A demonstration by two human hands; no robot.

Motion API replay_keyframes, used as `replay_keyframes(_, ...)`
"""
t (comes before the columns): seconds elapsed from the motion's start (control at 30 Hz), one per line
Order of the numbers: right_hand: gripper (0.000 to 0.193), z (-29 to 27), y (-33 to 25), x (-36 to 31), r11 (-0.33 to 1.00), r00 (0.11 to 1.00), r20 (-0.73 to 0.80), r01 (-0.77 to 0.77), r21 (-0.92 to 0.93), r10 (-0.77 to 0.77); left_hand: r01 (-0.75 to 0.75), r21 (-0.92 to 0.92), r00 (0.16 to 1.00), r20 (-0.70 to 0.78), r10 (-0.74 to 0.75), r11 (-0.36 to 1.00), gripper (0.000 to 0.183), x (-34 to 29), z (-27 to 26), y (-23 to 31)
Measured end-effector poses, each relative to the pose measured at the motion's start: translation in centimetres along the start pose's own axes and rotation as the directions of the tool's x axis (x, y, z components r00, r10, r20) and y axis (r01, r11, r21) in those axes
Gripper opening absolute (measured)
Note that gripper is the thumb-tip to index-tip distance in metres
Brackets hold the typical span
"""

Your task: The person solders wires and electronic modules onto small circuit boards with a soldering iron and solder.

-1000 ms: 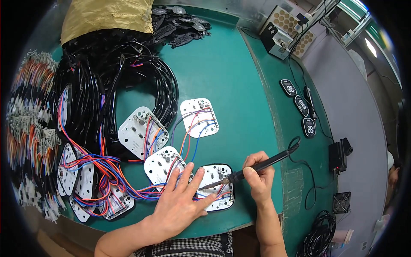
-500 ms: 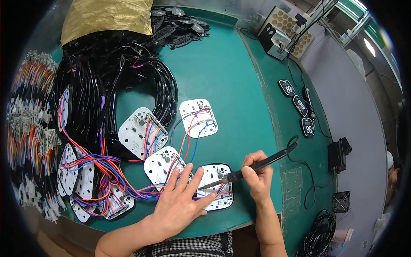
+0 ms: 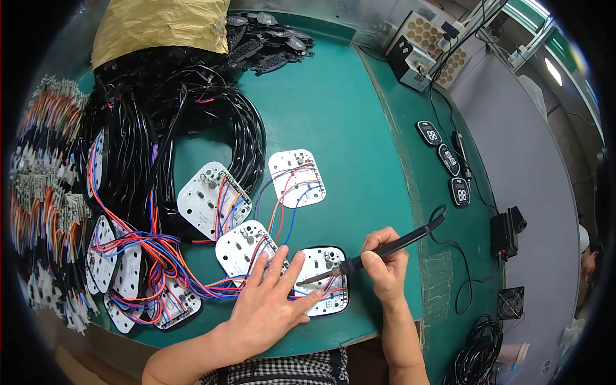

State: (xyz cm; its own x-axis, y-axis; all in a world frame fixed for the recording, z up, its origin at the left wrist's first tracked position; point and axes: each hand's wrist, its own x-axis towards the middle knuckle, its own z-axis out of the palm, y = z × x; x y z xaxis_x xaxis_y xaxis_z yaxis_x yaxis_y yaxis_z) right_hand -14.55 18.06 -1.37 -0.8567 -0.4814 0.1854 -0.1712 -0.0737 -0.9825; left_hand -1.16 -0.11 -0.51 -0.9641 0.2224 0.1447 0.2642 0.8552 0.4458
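My right hand point(image 3: 387, 262) is closed around the handle of a black soldering iron point(image 3: 401, 244). The iron slants down to the left, its tip over a white circuit board point(image 3: 314, 263) seated in a dark-edged housing. Across the red and blue wires lies my left hand point(image 3: 268, 305), fingers spread, its thumb on the wires at that board. Its fingertips reach the edge of another white circuit board point(image 3: 240, 247) just to the left. Whether the iron's tip touches anything, I cannot tell. Part of the wires is hidden under the left hand.
More wired boards point(image 3: 215, 200) lie at left, beside coiled black cables point(image 3: 247, 128). Bundles of coloured connector leads point(image 3: 51, 212) line the far left. Black plastic parts point(image 3: 269, 42) are heaped at the back. On the right are small display units point(image 3: 449, 159), a black holder point(image 3: 507, 231) and a fan point(image 3: 511, 303).
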Motion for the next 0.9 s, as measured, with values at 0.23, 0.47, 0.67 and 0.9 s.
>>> replay_keyframes(0.23, 0.017, -0.3, 0.0, -0.3, 0.989, 0.995, -0.046, 0.094, 0.113, -0.090, 0.002, -0.007, 1.000, -0.004, -0.002, 1.000, 0.045, -0.3, 0.1, 0.2)
replay_keyframes(0.47, 0.017, -0.5, 0.0, -0.1, 0.989, 0.990, -0.084, 0.121, 0.079, -0.115, -0.012, -0.013, 1.000, -0.001, 0.012, 1.000, 0.045, 0.0, 0.2, -0.2)
replay_keyframes(0.67, 0.026, -0.6, 0.0, 1.3, 0.930, 0.907, -0.307, 0.341, 0.139, -0.287, -0.003, -0.029, 1.000, -0.003, 0.003, 1.000, 0.051, 0.1, -0.3, -0.4)
replay_keyframes(0.9, 0.022, -5.3, -2.0, 2.8, 0.969, 0.723, -0.650, 0.230, -0.093, -0.234, -0.029, -0.034, 0.999, -0.025, 0.028, 0.999, 0.051, 0.8, -1.5, 1.2)
